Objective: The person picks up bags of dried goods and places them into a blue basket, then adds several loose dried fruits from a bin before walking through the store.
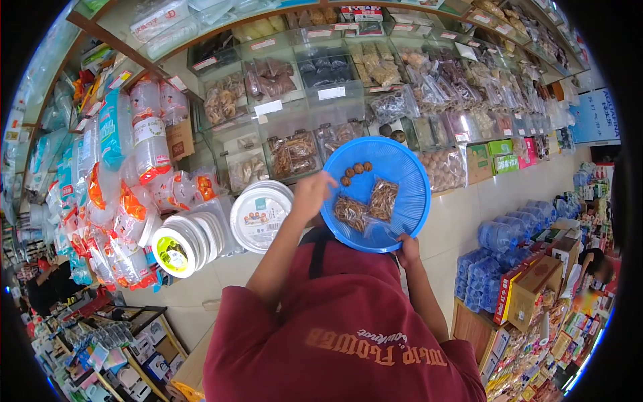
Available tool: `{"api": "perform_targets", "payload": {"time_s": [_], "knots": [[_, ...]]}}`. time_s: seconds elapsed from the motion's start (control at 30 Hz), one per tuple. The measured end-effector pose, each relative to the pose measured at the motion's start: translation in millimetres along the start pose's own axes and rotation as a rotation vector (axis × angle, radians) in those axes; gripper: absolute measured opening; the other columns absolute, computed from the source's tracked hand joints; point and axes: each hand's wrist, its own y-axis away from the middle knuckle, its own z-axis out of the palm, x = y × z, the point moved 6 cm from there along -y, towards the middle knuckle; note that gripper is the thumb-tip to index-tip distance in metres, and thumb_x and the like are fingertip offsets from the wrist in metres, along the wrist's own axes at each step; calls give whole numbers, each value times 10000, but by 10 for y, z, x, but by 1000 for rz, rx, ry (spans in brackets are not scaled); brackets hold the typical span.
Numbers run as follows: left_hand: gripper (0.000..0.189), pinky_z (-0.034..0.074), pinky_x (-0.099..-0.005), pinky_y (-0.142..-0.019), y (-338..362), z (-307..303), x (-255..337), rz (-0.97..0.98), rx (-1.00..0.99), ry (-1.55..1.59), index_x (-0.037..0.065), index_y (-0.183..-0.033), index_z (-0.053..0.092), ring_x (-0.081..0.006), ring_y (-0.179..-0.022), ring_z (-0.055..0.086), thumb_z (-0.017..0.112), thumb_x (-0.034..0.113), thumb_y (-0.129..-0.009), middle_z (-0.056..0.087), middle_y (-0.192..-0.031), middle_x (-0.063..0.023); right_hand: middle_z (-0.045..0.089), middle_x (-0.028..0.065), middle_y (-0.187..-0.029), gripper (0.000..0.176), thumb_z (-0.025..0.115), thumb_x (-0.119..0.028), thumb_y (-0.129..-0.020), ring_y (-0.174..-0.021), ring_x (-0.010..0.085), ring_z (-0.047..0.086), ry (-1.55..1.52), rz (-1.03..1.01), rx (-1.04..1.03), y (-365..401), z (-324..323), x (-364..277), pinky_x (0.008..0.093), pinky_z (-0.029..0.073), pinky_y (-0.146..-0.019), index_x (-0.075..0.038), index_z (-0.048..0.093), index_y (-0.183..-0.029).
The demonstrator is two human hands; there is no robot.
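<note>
A round blue plastic basket (418,181) is in front of my chest. My right hand (407,251) grips its near right rim, the thumb on the edge. By the left rim is my left hand (312,194), its fingertips reaching just over the edge; they are blurred, so I cannot make out whether they hold anything. Inside lie two clear bags of thin brown dried pieces, one bag (351,212) on the left and another bag (384,199) on the right. Several small round brown pieces like walnuts (358,168) sit loose near the far left side.
Glass bins of dried goods (293,153) line the shelf ahead. Stacked white lidded tubs (261,218) and wrapped plastic bowls (151,151) stand at left. Packs of water bottles (479,278) and a cardboard box (534,291) are at right. Another person (593,264) is at far right.
</note>
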Motion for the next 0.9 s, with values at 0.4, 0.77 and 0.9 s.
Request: {"api": "perform_targets", "payload": {"time_s": [0.4, 0.77, 0.9], "knots": [[1075, 330, -526, -999, 100, 1576, -386, 418, -520, -1102, 64, -1400, 289, -369, -1333, 267, 860, 333, -529, 227, -1463, -209, 535, 29, -642, 138, 522, -6, -723, -465, 123, 503, 285, -187, 9, -41, -57, 19, 253, 375, -376, 2, 555, -857], [1172, 237, -588, -1050, -154, 1803, -476, 424, -526, -1254, 127, -1457, 190, -355, -1303, 300, 861, 315, -514, 323, -1387, -191, 559, 49, -589, 41, 556, -27, -724, -454, 129, 521, 365, -352, 43, 99, 29, -27, 257, 420, -413, 7, 578, -722], [1171, 262, -552, -1048, -140, 1625, -426, 302, -502, -1044, 115, -1450, 199, -339, -1241, 364, 856, 310, -500, 391, -1307, -184, 560, 45, -596, 62, 551, -18, -728, -454, 125, 518, 381, -359, 67, 130, 35, -33, 253, 410, -411, 23, 591, -752]]}}
